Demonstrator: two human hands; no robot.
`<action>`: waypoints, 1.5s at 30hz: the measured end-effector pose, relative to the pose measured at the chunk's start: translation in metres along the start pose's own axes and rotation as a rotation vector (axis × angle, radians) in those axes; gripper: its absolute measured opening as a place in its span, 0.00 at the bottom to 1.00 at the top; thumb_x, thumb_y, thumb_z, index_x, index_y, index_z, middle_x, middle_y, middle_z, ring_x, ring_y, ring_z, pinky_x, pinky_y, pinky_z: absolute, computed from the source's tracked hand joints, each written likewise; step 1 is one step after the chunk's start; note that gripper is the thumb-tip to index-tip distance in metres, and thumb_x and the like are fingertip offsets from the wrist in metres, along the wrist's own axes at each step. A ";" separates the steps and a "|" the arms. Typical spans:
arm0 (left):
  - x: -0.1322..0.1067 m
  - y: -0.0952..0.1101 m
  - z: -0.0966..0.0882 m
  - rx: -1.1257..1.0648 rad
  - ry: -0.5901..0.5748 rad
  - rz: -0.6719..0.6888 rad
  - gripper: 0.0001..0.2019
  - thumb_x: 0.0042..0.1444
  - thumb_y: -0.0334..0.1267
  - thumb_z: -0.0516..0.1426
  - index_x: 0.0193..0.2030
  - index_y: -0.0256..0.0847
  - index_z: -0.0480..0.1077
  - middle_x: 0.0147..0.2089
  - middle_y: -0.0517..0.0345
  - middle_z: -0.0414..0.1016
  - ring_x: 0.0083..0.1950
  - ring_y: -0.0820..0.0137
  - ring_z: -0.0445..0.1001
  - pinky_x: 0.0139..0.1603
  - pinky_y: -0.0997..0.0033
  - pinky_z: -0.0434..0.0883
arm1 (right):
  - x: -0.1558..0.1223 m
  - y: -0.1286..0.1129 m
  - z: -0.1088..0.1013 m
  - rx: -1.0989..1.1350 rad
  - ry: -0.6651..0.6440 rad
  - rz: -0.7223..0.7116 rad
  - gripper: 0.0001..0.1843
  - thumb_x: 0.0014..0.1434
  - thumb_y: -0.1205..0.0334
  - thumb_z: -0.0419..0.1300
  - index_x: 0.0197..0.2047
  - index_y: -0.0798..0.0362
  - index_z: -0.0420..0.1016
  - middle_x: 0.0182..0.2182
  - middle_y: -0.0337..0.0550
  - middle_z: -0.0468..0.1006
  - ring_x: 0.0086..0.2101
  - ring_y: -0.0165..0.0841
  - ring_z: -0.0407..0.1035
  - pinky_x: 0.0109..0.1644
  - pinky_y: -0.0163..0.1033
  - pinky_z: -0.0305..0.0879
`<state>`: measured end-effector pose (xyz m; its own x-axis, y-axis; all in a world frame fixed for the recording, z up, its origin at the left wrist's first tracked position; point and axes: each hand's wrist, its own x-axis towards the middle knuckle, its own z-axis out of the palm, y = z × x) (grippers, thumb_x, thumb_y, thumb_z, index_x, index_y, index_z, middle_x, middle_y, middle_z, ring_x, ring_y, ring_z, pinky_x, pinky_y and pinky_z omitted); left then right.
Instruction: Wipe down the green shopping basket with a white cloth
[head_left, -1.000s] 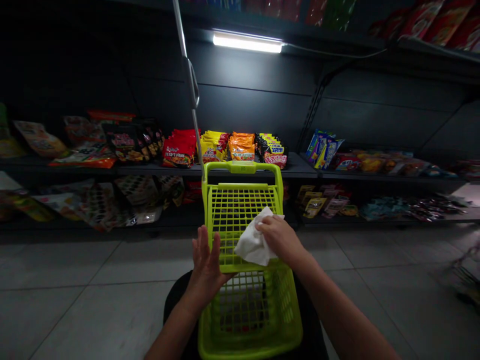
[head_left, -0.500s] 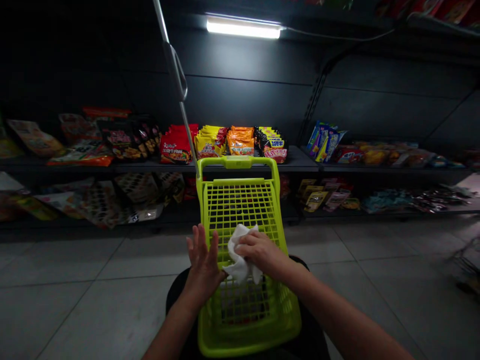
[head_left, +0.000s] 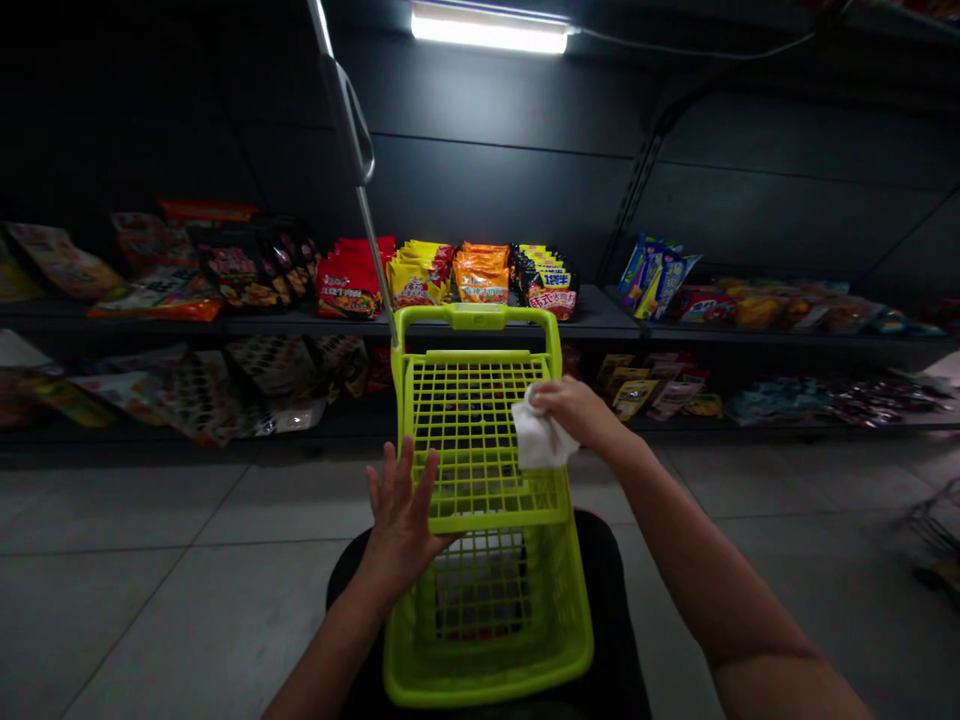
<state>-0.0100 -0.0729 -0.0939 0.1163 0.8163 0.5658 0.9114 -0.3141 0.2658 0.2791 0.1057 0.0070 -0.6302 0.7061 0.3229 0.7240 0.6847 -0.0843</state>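
Note:
A lime-green shopping basket [head_left: 551, 660] with a grid wall stands tilted in front of me, its handle bar at the far end. At the left side of the grid is my left hand [head_left: 401, 525], open, fingers spread and raised, with the thumb stretched along the panel's near edge. My right hand [head_left: 574, 405] is closed on a white cloth [head_left: 541, 435], which hangs over the right edge of the grid panel. How firmly the cloth presses on the plastic I cannot tell.
Shelves ahead hold red, yellow and orange noodle packs [head_left: 480, 272], with snack bags [head_left: 656, 278] to the right. A metal pole with a dark grip [head_left: 349, 120] rises at the basket's left. Pale floor tiles [head_left: 150, 580] lie around; a lit tube [head_left: 487, 28] hangs above.
My right hand has carried the cloth up and rightward, from the middle of the grid to its right edge. The left hand stays spread at the left side, slightly lower.

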 end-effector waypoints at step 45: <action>0.000 -0.001 -0.001 0.023 0.014 0.004 0.60 0.52 0.49 0.69 0.78 0.50 0.29 0.80 0.36 0.30 0.79 0.41 0.33 0.72 0.27 0.41 | 0.044 -0.012 0.037 0.088 0.059 -0.019 0.28 0.65 0.52 0.61 0.66 0.50 0.69 0.67 0.53 0.66 0.68 0.52 0.54 0.71 0.60 0.50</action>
<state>-0.0112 -0.0735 -0.0934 0.1147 0.8080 0.5779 0.9199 -0.3060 0.2454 0.2322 0.1357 -0.0129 -0.6241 0.6826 0.3802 0.6828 0.7130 -0.1592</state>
